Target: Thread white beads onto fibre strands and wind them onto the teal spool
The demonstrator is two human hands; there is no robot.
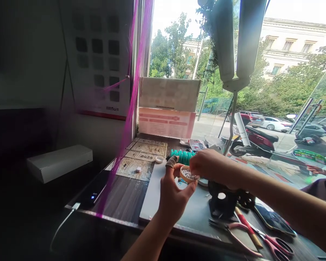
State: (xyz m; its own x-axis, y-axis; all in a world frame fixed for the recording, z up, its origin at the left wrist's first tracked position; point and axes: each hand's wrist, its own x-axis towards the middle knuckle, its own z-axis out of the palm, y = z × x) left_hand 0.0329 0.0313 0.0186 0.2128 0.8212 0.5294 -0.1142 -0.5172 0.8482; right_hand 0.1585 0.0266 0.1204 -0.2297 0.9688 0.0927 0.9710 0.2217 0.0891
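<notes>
Scissors (279, 246) with pink handles lie at the lower right of the frame, beside pink-handled pliers (236, 232) and a red and yellow handle (247, 223). A dark phone (275, 217) rests just beyond them. At lower center the left hand (174, 199) rises over a pale board (154, 195), its thumb and fingers closed around a shallow round container (183, 177) – a wrapping (171, 161) covers one finger. The container sits in that grip near the center of the frame, full of small shiny bits (187, 174).

The right hand (208, 165) reaches in from the right edge, fingers bent together, tips down at the container's far side; whether they pinch a bit I cannot tell. Below its wrist stands a black device (225, 199), partly hidden.

Left of the hands, a small white dish (159, 159) and a white block (138, 169) sit by a stained sheet (133, 170) marked 2025. Just behind the fingers lies a teal coil (182, 156). A white box (62, 163) shows at left. Through the window, right of center – a parked scooter (256, 139), a white car (275, 123) and a pale building (293, 43).
</notes>
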